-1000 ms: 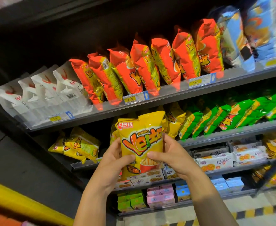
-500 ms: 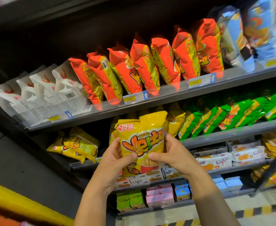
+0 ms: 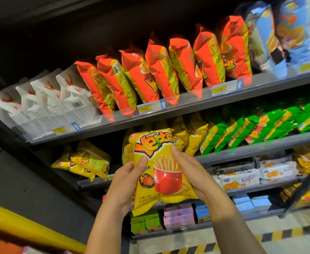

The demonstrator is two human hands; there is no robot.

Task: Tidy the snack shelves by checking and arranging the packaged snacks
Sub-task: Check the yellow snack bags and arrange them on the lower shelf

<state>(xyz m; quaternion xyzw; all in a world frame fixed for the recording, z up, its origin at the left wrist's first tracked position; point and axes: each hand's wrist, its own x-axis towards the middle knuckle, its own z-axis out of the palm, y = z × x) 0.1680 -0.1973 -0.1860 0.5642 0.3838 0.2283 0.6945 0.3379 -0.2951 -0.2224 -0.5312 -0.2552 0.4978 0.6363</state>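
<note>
Gripping yellow fries bag by its sides, left hand and right hand both curled round it, just off middle shelf front edge. Risk: toppling leaning yellow bags behind if shoved hard.

The yellow bag reads "POTATO" and "Ye!"; the shelf-edge price tags read "3.00".

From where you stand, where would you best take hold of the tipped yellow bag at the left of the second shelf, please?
Probably its lower corner, from the front: the tipped yellow bag lies slanted, that corner overhanging the shelf edge, free to pinch.
</note>
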